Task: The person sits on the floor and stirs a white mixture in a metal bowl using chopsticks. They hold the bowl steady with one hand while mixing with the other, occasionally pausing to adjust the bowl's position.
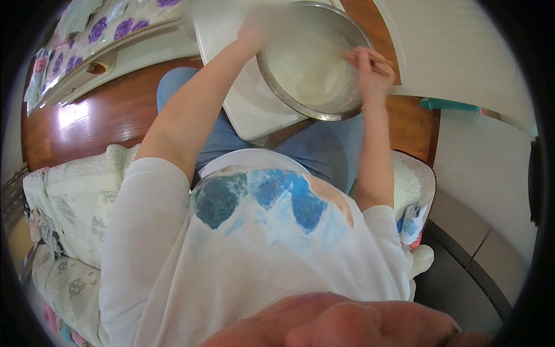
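A round metal bowl (pixel 327 117) with a pale, whitish mix (pixel 309 72) inside stands on a white surface (pixel 254 115) in front of my knees. At the bowl's right side, my right hand (pixel 374 72) is closed around wooden chopsticks (pixel 378 58), which reach over the bowl toward the mix. My left hand (pixel 254 33) is at the bowl's upper left edge. A greyish blur covers its fingers, so whether it grips the rim or holds something is hidden.
A table with a purple-flowered cover (pixel 124 28) stands at the far left. Brown wooden flooring (pixel 87 124) runs below it. A pale panel (pixel 457 46) lies at the right. Quilted cloth (pixel 87 185) covers the seat beside me.
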`<action>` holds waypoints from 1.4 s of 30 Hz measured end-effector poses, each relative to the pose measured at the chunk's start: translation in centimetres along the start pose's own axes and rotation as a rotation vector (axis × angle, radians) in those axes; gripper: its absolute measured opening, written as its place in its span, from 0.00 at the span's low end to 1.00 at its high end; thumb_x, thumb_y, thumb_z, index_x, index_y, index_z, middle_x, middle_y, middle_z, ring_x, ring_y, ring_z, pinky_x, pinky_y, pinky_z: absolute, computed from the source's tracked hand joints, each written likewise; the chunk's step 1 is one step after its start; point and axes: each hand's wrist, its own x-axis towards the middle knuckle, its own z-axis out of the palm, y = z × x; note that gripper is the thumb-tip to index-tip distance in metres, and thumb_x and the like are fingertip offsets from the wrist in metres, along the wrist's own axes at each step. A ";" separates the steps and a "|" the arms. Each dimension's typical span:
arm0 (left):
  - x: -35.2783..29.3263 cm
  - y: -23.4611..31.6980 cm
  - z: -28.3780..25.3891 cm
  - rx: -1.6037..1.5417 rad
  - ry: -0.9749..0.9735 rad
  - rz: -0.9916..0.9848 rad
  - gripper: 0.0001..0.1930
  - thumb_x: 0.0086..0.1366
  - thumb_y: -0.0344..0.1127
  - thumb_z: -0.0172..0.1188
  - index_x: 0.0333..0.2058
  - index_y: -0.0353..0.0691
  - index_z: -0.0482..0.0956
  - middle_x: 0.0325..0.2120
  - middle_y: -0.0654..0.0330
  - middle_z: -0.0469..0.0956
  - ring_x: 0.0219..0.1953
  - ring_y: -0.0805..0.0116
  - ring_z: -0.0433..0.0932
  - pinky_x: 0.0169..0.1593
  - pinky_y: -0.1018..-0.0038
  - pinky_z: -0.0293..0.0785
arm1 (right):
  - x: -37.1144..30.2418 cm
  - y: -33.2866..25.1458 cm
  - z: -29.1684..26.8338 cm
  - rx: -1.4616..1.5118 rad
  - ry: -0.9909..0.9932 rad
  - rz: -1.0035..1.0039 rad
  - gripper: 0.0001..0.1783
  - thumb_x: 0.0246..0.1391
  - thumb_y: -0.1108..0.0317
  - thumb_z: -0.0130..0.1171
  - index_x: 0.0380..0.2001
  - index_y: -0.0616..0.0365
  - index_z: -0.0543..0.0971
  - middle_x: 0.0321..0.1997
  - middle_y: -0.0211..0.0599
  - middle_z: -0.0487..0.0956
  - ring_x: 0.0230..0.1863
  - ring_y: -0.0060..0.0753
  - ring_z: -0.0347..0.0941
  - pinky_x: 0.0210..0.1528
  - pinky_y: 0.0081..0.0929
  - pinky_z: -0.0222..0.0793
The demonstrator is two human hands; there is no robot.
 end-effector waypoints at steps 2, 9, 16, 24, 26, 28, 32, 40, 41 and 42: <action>0.0 -0.1 0.2 -0.006 -0.002 -0.014 0.26 0.62 0.52 0.46 0.29 0.29 0.76 0.31 0.37 0.75 0.39 0.41 0.74 0.43 0.57 0.69 | -0.6 -0.7 -3.3 -0.077 0.011 0.097 0.09 0.54 0.70 0.55 0.30 0.68 0.78 0.28 0.41 0.80 0.30 0.27 0.78 0.34 0.20 0.75; 0.7 -0.2 0.7 0.026 -0.021 0.034 0.25 0.62 0.51 0.47 0.28 0.30 0.76 0.29 0.38 0.75 0.37 0.41 0.74 0.43 0.56 0.69 | -6.5 -1.1 -1.9 0.140 -0.207 0.232 0.09 0.55 0.71 0.55 0.32 0.68 0.77 0.29 0.40 0.79 0.32 0.30 0.78 0.32 0.23 0.76; 0.1 0.1 0.2 0.019 0.015 -0.012 0.24 0.62 0.51 0.48 0.28 0.29 0.77 0.29 0.38 0.75 0.37 0.41 0.74 0.42 0.56 0.70 | -1.3 0.1 3.0 0.018 -0.182 -0.202 0.08 0.55 0.72 0.54 0.31 0.69 0.77 0.29 0.39 0.79 0.31 0.29 0.78 0.36 0.21 0.76; 0.4 -0.6 1.0 0.015 0.022 -0.035 0.23 0.62 0.50 0.49 0.28 0.32 0.77 0.28 0.42 0.76 0.37 0.42 0.74 0.42 0.58 0.70 | -3.4 0.1 -6.3 -0.041 -0.153 0.116 0.08 0.55 0.72 0.54 0.31 0.68 0.78 0.28 0.39 0.79 0.30 0.28 0.78 0.33 0.21 0.76; 0.6 -1.3 1.2 0.057 -0.085 0.036 0.21 0.60 0.52 0.49 0.41 0.41 0.75 0.40 0.52 0.75 0.45 0.53 0.73 0.47 0.62 0.70 | -5.1 -0.4 -5.7 0.011 -0.200 0.144 0.08 0.55 0.72 0.54 0.31 0.68 0.78 0.29 0.40 0.79 0.31 0.29 0.78 0.33 0.22 0.76; 0.8 -1.7 1.5 0.083 -0.125 0.094 0.23 0.59 0.53 0.49 0.47 0.45 0.74 0.46 0.56 0.75 0.50 0.58 0.72 0.49 0.64 0.69 | -6.9 -0.2 -2.9 0.148 -0.195 0.124 0.08 0.54 0.73 0.55 0.31 0.68 0.78 0.29 0.40 0.79 0.31 0.29 0.78 0.33 0.23 0.77; 0.5 -1.8 1.5 0.085 -0.093 0.045 0.22 0.61 0.51 0.47 0.47 0.44 0.74 0.46 0.55 0.74 0.50 0.57 0.71 0.49 0.64 0.69 | -5.1 -0.2 2.4 0.079 -0.196 0.028 0.08 0.53 0.72 0.57 0.31 0.68 0.78 0.29 0.40 0.79 0.30 0.31 0.79 0.34 0.24 0.77; -0.9 -0.1 -0.3 0.019 -0.016 -0.018 0.24 0.62 0.54 0.46 0.35 0.35 0.76 0.34 0.48 0.76 0.38 0.51 0.75 0.42 0.62 0.70 | -2.9 -3.8 -3.4 0.041 -0.065 0.078 0.08 0.54 0.70 0.57 0.31 0.67 0.78 0.29 0.39 0.79 0.29 0.29 0.78 0.33 0.22 0.76; -0.7 0.1 -0.5 0.067 -0.093 -0.039 0.21 0.61 0.51 0.46 0.41 0.40 0.75 0.39 0.51 0.76 0.43 0.53 0.74 0.45 0.62 0.70 | -3.2 -3.6 -4.4 0.007 -0.048 0.064 0.08 0.54 0.71 0.57 0.31 0.67 0.78 0.29 0.39 0.79 0.29 0.29 0.78 0.32 0.21 0.76; -0.6 0.2 -0.7 0.117 -0.171 -0.053 0.20 0.61 0.48 0.47 0.47 0.44 0.74 0.44 0.54 0.75 0.47 0.55 0.73 0.47 0.63 0.71 | -3.5 -3.2 -5.2 -0.024 -0.026 0.048 0.08 0.54 0.71 0.56 0.31 0.67 0.78 0.29 0.39 0.79 0.30 0.28 0.78 0.32 0.21 0.75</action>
